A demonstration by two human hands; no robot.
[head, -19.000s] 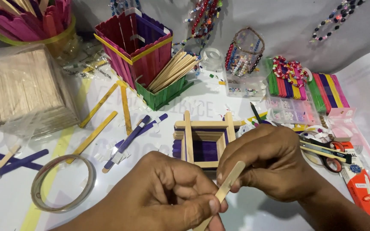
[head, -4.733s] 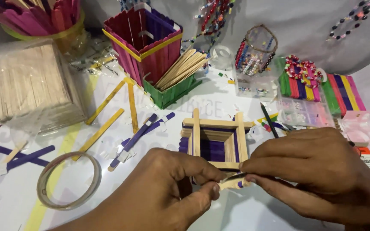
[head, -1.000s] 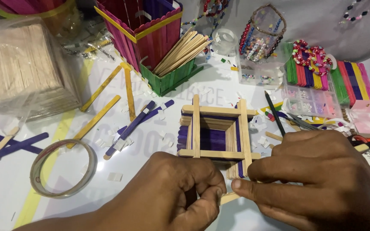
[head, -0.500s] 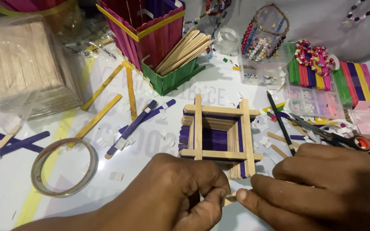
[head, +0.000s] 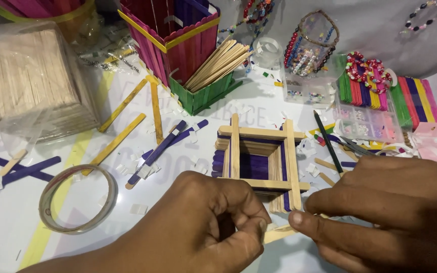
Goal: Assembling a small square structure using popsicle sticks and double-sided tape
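Closest to the camera, both hands sat low over the bench (head: 11, 237), knuckles up. The left hand (head: 203, 227) was curled nearly into a fist, its grip pinching one end of a plain wooden craft stick (head: 279, 233) between thumb and forefinger. The right hand (head: 385, 207) reached in from the side, its grip nipped on the same stick with a flat forefinger on top.

Just past them was the square frame of stacked sticks (head: 259, 162), natural and purple, lying flat. A clear tape roll (head: 77, 198) lay off to the left, with loose yellow and purple sticks nearby. Further back stood the green stick holder (head: 206, 93), the pink and purple stick box (head: 173, 35) and the bagged bundle of plain sticks (head: 24, 81).
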